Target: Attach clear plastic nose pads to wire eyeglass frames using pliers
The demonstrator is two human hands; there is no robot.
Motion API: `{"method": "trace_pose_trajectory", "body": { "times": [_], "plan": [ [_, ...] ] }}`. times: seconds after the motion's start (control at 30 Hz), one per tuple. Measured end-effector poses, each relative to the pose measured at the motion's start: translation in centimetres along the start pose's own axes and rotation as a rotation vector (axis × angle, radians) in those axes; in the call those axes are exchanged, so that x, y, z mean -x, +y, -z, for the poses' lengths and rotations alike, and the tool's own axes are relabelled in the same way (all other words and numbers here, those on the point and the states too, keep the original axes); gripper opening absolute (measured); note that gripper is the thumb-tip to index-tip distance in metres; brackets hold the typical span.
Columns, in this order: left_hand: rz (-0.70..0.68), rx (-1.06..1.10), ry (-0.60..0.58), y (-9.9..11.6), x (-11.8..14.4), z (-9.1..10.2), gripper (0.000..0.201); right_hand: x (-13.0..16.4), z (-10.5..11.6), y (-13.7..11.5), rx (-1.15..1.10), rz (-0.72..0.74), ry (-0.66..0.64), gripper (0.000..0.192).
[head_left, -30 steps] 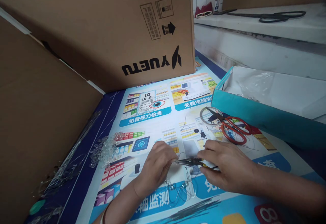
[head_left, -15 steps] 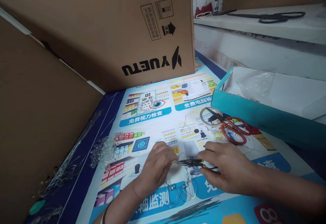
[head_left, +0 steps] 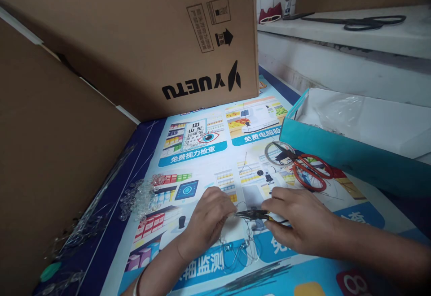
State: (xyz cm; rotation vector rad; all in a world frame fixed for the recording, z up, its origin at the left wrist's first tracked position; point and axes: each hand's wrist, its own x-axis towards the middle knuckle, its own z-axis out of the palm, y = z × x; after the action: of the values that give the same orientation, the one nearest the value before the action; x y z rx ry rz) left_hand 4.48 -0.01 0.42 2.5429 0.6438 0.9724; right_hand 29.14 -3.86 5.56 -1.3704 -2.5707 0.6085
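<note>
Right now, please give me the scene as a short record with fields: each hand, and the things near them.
left hand: pinches thin wire at the pliers' tip
right hand: grips pliers, tip toward the left hand
below hands: bent wire pieces with beads
surface: printed poster
right of hands: red scissors, teal box
left of hands: clear beads
behind: cardboard box

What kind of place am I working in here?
Likely a small eyewear assembly bench: clear nose pads heaped on an eye-test poster, thin wires piled left, and pliers in the right hand.
</note>
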Motion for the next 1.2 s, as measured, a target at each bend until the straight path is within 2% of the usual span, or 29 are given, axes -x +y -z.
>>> {"method": "trace_pose_trajectory", "body": {
  "times": [0.43, 1.2],
  "plan": [
    [-0.012, 0.009, -0.037, 0.05, 0.04, 0.16, 0.017, -0.13, 0.14, 0.04, -0.015, 0.000, -0.008, 0.024],
    [-0.029, -0.008, -0.019, -0.13, 0.09, -0.01, 0.018, -0.05, 0.06, 0.10, -0.007, -0.002, -0.019, 0.025]
  ]
}}
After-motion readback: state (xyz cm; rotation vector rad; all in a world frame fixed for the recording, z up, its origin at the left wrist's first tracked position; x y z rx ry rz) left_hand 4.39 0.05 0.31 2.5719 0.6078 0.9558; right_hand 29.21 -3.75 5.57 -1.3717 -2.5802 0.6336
